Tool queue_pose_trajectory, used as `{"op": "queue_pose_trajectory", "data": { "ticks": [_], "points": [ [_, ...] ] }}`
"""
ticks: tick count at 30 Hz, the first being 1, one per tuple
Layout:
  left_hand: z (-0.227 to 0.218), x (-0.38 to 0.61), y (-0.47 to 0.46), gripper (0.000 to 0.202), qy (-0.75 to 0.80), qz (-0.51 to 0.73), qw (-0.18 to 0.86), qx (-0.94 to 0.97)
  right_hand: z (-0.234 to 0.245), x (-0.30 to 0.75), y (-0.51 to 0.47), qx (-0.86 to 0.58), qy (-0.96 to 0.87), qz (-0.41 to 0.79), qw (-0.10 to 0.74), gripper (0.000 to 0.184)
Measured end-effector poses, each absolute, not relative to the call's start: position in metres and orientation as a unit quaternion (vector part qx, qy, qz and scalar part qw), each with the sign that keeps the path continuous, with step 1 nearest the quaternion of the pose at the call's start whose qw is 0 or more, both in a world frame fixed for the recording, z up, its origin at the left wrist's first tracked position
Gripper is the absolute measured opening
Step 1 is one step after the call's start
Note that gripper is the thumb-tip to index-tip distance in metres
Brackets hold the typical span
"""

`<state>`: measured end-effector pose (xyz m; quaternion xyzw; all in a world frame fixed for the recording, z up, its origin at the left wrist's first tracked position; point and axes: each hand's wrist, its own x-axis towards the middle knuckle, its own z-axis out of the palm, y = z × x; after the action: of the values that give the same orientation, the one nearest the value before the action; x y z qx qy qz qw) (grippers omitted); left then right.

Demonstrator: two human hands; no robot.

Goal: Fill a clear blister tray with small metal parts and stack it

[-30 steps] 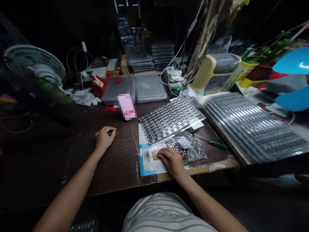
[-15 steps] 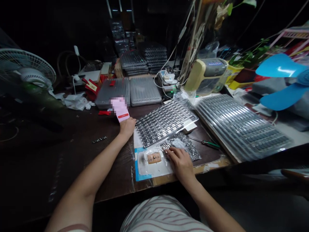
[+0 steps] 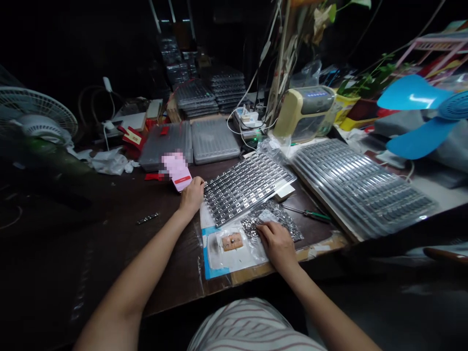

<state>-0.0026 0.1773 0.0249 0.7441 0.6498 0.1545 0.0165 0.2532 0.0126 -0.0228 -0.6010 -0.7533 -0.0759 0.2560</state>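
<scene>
My left hand (image 3: 191, 194) rests knuckles up at the near left corner of a tilted tray of shiny metal parts (image 3: 248, 186), just below a pink phone (image 3: 177, 170). Its fingers are curled; what they hold is hidden. My right hand (image 3: 277, 242) lies on a clear bag of small metal pieces (image 3: 288, 228), fingers bent and close together with the tips on the pile. Left of that hand, a small brown block (image 3: 232, 241) sits on a white sheet with a blue edge (image 3: 219, 258). A small dark strip (image 3: 147, 218) lies alone on the dark table (image 3: 109, 234).
A green-handled screwdriver (image 3: 309, 213) lies right of the bag. A large tray of parts (image 3: 360, 187) fills the right side. Grey lidded trays (image 3: 190, 141), a beige machine (image 3: 307, 112) and cables stand behind. A white fan (image 3: 36, 119) is far left, a blue fan (image 3: 420, 117) far right.
My left hand let go of the small dark strip and moved right to the tray's corner. My right hand slid from the brown block onto the bag. The view shifted slightly left.
</scene>
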Motion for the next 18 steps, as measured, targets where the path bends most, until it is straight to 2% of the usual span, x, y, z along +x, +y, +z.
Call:
{"op": "queue_pose_trajectory", "data": {
  "ticks": [8, 14, 16, 18],
  "points": [
    [0.008, 0.022, 0.194, 0.021, 0.655, 0.189, 0.033, 0.731, -0.025, 0.255, 0.012, -0.597, -0.741, -0.055, 0.302, 0.018],
    [0.022, 0.018, 0.182, 0.028, 0.648, 0.217, 0.044, 0.729, -0.025, 0.256, 0.011, -0.587, -0.745, -0.044, 0.313, 0.017],
    [0.029, 0.010, 0.166, 0.030, 0.626, 0.264, 0.081, 0.729, -0.024, 0.256, 0.011, -0.584, -0.746, -0.044, 0.318, 0.016],
    [0.033, 0.001, 0.140, 0.029, 0.597, 0.318, 0.195, 0.711, -0.024, 0.256, 0.011, -0.581, -0.746, -0.042, 0.322, 0.015]
  ]
}}
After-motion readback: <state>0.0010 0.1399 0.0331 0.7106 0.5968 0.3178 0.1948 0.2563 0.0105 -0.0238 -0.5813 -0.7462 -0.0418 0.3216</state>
